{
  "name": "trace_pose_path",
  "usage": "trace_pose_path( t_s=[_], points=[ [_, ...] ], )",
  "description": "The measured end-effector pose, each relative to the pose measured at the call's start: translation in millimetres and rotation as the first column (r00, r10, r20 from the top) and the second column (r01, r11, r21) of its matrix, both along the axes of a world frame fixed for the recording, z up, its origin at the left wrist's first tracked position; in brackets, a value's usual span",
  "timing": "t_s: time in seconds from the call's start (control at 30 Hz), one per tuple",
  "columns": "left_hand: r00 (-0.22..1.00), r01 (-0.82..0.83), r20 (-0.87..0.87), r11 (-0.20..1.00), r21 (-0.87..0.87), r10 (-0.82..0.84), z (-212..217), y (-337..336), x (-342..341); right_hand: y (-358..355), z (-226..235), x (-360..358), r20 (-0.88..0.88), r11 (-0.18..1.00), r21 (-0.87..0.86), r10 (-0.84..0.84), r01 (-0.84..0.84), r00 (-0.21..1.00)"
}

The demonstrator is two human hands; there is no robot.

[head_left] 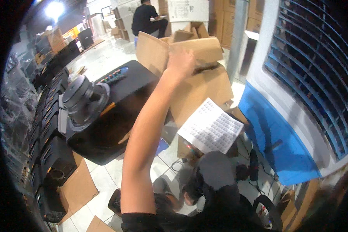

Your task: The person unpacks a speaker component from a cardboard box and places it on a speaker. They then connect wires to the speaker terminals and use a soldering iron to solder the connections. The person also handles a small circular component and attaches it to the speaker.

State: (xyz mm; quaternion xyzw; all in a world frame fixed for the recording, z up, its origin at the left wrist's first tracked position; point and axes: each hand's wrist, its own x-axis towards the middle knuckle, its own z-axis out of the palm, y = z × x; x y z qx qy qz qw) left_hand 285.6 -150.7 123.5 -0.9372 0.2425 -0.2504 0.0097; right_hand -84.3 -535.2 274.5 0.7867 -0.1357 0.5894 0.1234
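Note:
My left hand (180, 62) reaches far forward on an outstretched arm and grips the top flap of a big brown cardboard box (199, 91), which stands open and tilted on the floor. A thin dark object (205, 69) lies across the cardboard just right of my fingers; motion blur hides what it is. A white printed sheet (210, 125) leans against the lower front of the box. My right hand is out of view.
A black speaker cabinet (116, 116) with a loose grey speaker driver (83, 100) lies left of the box. Black speakers (50, 154) are stacked along the left. A blue and white air cooler (297, 96) fills the right. A person in black (147, 19) sits at the back. Flat cardboard (79, 185) lies on the floor.

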Motion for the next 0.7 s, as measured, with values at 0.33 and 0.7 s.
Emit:
trace_pose_path(
  t_s=[0.33, 0.7],
  points=[
    [0.967, -0.251, 0.069, 0.859, 0.445, 0.247, 7, 26, 78, 225, 92, 346, -0.256, 0.754, -0.275, 0.540, -0.596, 0.801],
    [0.804, -0.540, -0.183, 0.824, 0.174, 0.565, 36, 88, 37, 328, 1, 638, -0.434, 0.799, -0.257, 0.408, -0.544, 0.803]
  ],
)
